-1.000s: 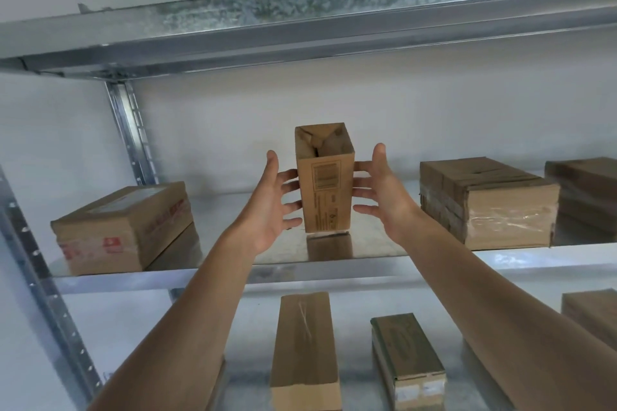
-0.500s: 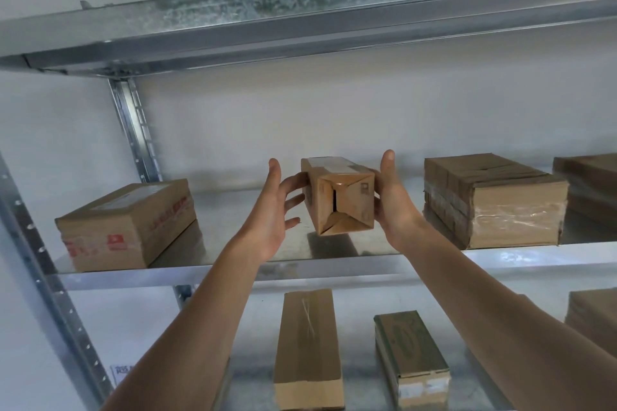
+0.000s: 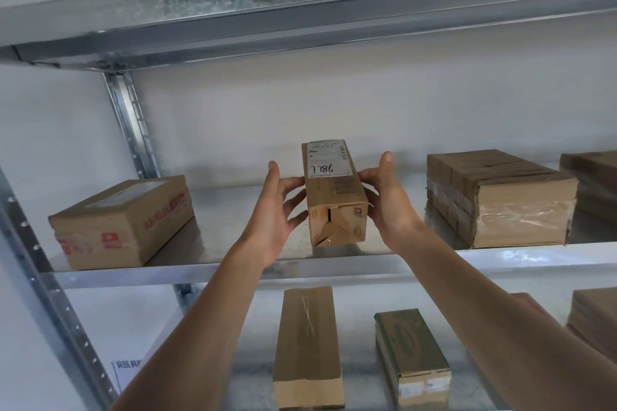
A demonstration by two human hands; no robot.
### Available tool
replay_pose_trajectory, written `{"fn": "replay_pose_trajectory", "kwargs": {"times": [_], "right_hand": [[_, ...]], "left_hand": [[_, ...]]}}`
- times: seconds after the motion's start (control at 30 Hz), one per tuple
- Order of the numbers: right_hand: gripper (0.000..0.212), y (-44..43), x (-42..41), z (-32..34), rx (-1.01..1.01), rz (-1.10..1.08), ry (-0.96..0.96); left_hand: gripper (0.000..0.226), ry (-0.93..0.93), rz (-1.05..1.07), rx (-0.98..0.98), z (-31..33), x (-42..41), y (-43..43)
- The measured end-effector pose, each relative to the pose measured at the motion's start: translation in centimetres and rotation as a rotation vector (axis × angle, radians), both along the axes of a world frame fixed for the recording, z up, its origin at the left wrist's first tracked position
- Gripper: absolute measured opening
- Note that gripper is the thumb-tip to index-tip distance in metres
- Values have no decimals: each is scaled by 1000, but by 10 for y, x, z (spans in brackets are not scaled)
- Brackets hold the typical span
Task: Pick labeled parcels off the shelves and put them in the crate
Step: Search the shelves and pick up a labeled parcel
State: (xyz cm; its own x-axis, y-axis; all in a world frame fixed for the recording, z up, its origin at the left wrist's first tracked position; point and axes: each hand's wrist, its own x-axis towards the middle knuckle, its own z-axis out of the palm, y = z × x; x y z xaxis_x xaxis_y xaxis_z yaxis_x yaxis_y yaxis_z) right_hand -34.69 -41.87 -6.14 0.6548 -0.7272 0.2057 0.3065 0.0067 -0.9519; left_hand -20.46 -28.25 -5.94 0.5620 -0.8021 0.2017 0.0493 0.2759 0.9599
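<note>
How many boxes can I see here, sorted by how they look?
Box labelled 7786, held by left hand and right hand: 1
Box with red print: 1
Box with green top: 1
Plain brown boxes: 4
Total: 7

On the middle shelf (image 3: 334, 267), or maybe just above it, a small box (image 3: 334, 197) sits between the left hand (image 3: 273, 220) and right hand (image 3: 389, 207), with a big box (image 3: 123, 220) left and a stack (image 3: 497, 197) right.
</note>
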Motion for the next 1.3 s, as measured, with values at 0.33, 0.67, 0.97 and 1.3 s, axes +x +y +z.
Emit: {"fn": "replay_pose_trajectory", "kwargs": {"times": [0.33, 0.67, 0.97, 1.3], "right_hand": [[71, -2, 10, -9, 53, 16, 90], [73, -6, 8, -5, 26, -12, 160], [75, -31, -50, 55, -218, -126, 59], [75, -117, -171, 87, -356, -267, 101]], "left_hand": [[73, -33, 54, 142, -6, 6, -5], [63, -118, 123, 177, 2, 6, -5], [60, -482, 217, 102, 66, -68, -27], [89, -439, 34, 259, 51, -164, -126]]}}
